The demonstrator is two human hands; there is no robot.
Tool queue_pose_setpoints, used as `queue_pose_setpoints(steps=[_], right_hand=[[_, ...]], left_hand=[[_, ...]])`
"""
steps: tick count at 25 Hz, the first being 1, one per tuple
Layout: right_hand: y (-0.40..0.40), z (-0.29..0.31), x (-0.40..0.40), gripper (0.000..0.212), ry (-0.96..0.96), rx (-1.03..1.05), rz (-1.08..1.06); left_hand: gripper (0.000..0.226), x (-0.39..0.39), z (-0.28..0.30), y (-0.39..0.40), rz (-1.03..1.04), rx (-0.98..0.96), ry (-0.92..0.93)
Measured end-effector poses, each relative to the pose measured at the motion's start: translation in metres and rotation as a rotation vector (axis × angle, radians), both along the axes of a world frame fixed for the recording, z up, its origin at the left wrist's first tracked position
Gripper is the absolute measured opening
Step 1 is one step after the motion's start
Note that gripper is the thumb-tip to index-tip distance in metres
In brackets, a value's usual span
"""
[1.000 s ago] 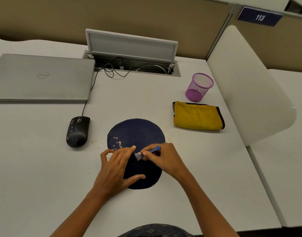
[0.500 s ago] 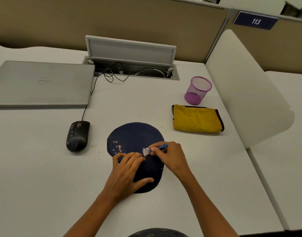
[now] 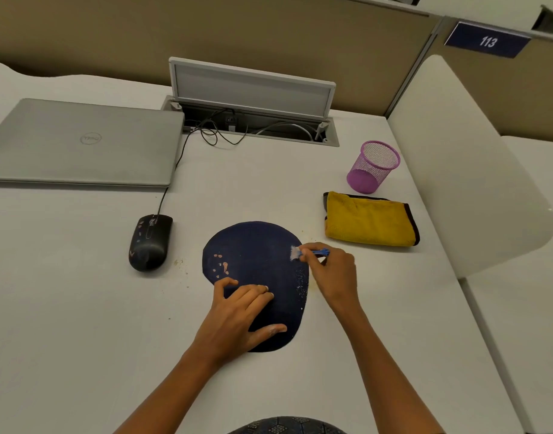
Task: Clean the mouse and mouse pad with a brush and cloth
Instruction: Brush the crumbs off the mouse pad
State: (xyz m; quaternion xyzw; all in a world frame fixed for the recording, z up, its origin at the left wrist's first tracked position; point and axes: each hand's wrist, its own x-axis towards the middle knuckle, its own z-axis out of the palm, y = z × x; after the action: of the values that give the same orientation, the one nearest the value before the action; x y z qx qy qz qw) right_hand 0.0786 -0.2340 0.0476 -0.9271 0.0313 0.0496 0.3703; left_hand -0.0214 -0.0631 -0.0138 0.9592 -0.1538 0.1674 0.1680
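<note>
While the right hand (image 3: 333,270) is pinching the blue brush (image 3: 309,253), its bristles are sweeping from pad centre to the far-right rim | left hand (image 3: 237,311) is pressing flat on the mouse pad (image 3: 259,245) | pink spots left | mouse (image 3: 150,242) untouched, bench's left.

We see a dim, warm-toned scene under soft, even light from overhead, with no hard glare. The white bench (image 3: 81,308) reads as grey. Shadows are faint and short: a soft one sits under the left hand (image 3: 237,314) on the dark mouse pad (image 3: 259,255), another beside the mouse (image 3: 150,242). The brush (image 3: 306,253) bristles smear with motion blur. The wide lens bends straight edges outward toward the corners, and fine detail softens there.
</note>
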Motion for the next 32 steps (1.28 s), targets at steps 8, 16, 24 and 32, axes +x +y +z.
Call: queue_pose_setpoints(steps=[8,16,24,32], right_hand=[[0.016,-0.004,-0.002,0.023,0.116,0.062,0.190],[0.009,0.000,-0.001,0.016,0.219,0.283,0.318],[0.018,-0.002,0.014,0.022,0.073,0.329,0.146],[0.022,-0.003,0.021,0.022,-0.116,0.195,-0.008]], left_hand=[[0.057,0.001,-0.001,0.000,-0.003,0.003,-0.041],[0.056,0.001,-0.004,0.000,-0.021,0.002,-0.084],[0.057,0.001,-0.005,0.001,-0.016,-0.015,-0.056],[0.057,0.000,-0.005,0.001,-0.009,-0.025,-0.057]])
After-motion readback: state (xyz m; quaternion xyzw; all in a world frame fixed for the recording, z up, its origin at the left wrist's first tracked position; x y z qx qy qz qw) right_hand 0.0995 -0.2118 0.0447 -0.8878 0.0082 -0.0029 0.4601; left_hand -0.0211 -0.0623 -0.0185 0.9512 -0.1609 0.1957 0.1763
